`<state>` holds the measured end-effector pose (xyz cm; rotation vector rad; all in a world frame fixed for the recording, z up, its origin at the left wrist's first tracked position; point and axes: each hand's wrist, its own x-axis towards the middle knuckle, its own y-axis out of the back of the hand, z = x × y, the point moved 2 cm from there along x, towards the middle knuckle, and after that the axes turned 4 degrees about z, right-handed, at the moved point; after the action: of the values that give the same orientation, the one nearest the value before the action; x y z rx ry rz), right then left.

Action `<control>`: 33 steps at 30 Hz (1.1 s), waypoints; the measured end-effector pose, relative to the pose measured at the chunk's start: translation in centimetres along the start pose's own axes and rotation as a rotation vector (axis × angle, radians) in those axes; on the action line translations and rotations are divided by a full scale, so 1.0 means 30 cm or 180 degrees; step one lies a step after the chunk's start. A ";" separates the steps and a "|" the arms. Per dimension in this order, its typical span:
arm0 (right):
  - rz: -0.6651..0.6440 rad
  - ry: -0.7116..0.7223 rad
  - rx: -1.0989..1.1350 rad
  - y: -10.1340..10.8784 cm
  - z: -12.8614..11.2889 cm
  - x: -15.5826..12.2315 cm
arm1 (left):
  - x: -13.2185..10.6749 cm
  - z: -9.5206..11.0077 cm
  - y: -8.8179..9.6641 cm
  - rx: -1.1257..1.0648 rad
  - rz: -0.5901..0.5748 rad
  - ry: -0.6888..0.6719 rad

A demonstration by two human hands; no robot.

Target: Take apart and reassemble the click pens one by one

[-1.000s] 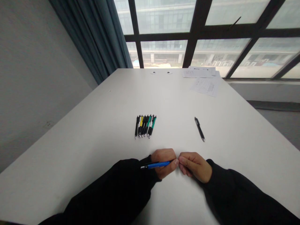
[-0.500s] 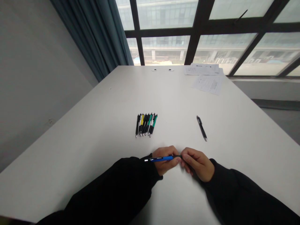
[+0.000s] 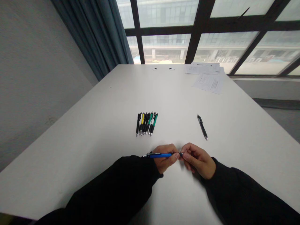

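A blue pen (image 3: 161, 155) lies nearly level across my left hand (image 3: 166, 158), its clicker end pointing left over the black sleeve. The left thumb and fingers are closed around its barrel. At the tip end on the right, my right hand (image 3: 198, 160) pinches a small dark piece, the pen's tip or grip; whether it is apart from the barrel I cannot tell. Beyond my left hand, several pens (image 3: 147, 124) with black, yellow, white and green barrels lie side by side in a row. A single black pen (image 3: 202, 127) rests beyond my right hand, slanted.
Everything lies on a white table (image 3: 93, 125). Printed papers (image 3: 208, 82) are at its far right corner, by the window. Two cable holes (image 3: 170, 68) sit near the far edge. A blue curtain (image 3: 93, 34) hangs at the far left beside a grey wall.
My right hand's fingers have shifted slightly at the pen's tip end, where a small light-coloured bit now shows between the hands. The pen has tilted a little. The pens on the table stay put.
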<state>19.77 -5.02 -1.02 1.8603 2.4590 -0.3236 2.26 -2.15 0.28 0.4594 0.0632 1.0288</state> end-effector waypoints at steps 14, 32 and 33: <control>0.0089 0.0030 -0.0274 0.008 0.018 -0.007 | 0.010 0.018 0.013 0.0152 -0.0126 -0.0095; 0.0229 0.0502 -0.0502 0.004 -0.010 -0.010 | 0.026 -0.002 0.011 -0.0847 -0.0117 0.0391; 0.0274 0.0425 -0.0571 0.007 -0.006 -0.009 | 0.026 -0.003 0.011 -0.0909 -0.0098 0.0429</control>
<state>20.07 -5.17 -0.84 1.9619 2.3870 0.0255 2.38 -1.34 0.44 0.1289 0.0423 1.0189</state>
